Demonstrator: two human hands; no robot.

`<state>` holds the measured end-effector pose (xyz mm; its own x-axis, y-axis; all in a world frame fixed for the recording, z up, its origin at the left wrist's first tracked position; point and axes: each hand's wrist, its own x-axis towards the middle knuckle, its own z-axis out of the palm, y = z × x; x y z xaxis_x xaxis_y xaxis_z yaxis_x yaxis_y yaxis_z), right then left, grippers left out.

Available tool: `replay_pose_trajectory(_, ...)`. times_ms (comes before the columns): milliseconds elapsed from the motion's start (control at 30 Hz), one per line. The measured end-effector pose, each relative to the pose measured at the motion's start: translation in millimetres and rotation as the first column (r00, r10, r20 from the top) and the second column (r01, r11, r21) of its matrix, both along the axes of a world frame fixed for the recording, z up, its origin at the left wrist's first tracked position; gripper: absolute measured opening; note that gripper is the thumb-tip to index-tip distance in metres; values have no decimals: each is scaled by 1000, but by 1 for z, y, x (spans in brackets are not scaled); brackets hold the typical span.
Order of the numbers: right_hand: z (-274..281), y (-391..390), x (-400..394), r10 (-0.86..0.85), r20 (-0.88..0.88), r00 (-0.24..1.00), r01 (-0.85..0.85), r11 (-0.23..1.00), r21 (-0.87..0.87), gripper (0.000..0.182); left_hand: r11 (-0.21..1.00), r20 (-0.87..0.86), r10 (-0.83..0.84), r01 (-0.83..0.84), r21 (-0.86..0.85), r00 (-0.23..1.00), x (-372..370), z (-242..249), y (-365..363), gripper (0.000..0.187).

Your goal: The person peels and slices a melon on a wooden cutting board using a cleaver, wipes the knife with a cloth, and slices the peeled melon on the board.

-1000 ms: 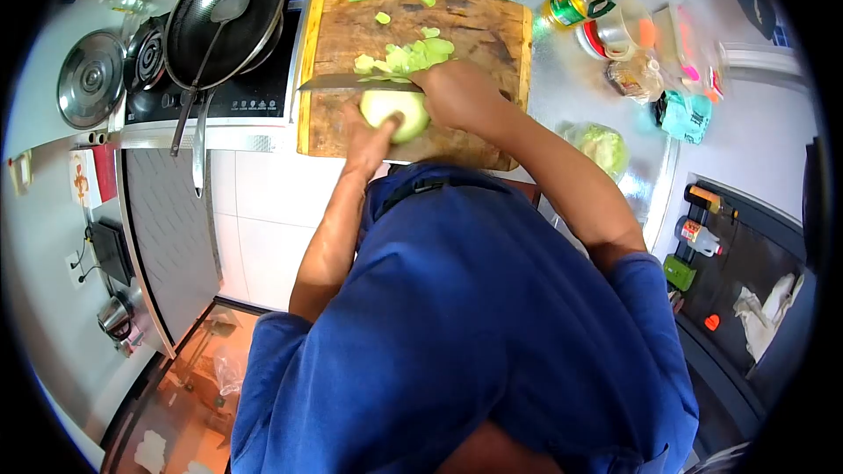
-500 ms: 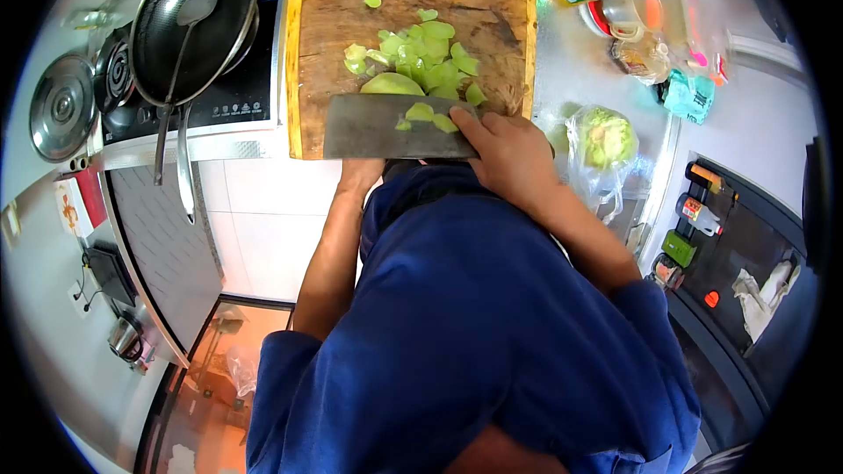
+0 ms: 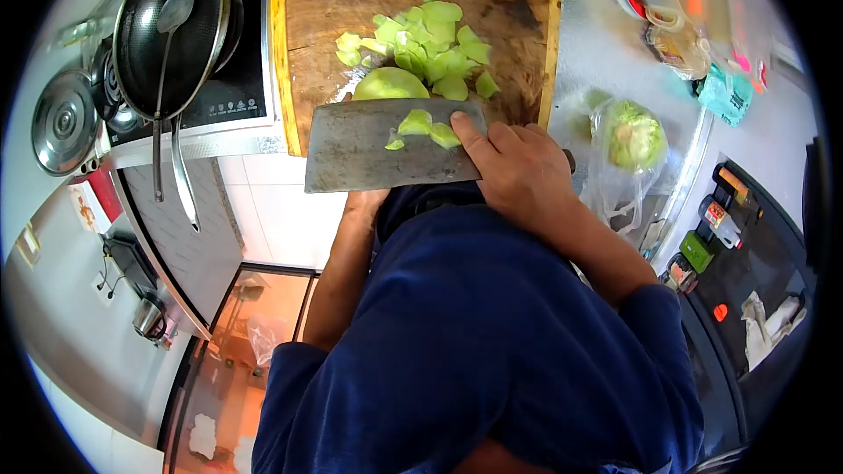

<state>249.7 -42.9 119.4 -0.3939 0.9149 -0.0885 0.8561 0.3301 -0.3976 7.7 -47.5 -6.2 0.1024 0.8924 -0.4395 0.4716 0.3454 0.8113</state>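
Dull cleaver (image 3: 351,158), edge-on earlier, being gripped broadside by right hand (image 3: 524,167), 3 thin slices (image 3: 415,122) on face; left hand (image 3: 367,199) grip being hidden.

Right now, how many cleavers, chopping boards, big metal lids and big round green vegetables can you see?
Cleaver: 1
Chopping board: 1
Big metal lid: 1
Big round green vegetables: 2
Total: 5

We see a grey cleaver (image 3: 360,158), light-green slices (image 3: 442,31), a yellow-edged brown chopping board (image 3: 325,4), a navy-blue shirt (image 3: 474,316), a black wok (image 3: 145,44)
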Motion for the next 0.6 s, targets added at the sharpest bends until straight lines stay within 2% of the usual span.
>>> replay_pose_trajectory(133, 4, 11, -1, 6, 30, 1000, -6, 1000, 2, 59, 999, -9, 26, -26, -42, 1000, 6, 7, -1, 37)
replay_pose_trajectory(167, 6, 15, -1, 22, 51, 998, -20, 999, -46, 58, 998, -4, 38, -38, -51, 999, 8, 7, -1, 37)
replay_pose_trajectory(267, 21, 28, 4, 44, 55, 998, -36, 989, -145, 58, 986, 179, 154, -163, 38, 972, 12, 4, -3, 39)
replay_pose_trajectory(300, 24, 31, 5, 39, 34, 999, -31, 979, -202, 58, 985, 185, 158, -167, 39, 970, 13, 3, -1, 39)
replay_pose_trajectory(333, 26, 33, 4, 41, 42, 998, -31, 978, -207, 58, 983, 197, 180, -185, 9, 964, 15, 2, 0, 39)
replay_pose_trajectory(400, 29, 37, 2, 20, 43, 999, -11, 980, -197, 46, 977, 216, 214, -213, -28, 952, 18, 2, -1, 39)
replay_pose_trajectory(467, 28, 37, 0, 22, 37, 999, -15, 981, -194, 45, 967, 297, 253, -251, -46, 921, 16, 2, 1, 37)
replay_pose_trajectory(600, 19, 37, -8, -22, 22, 1000, 25, 985, -171, 43, 966, 258, 258, -254, -48, 931, 16, 10, 5, 37)
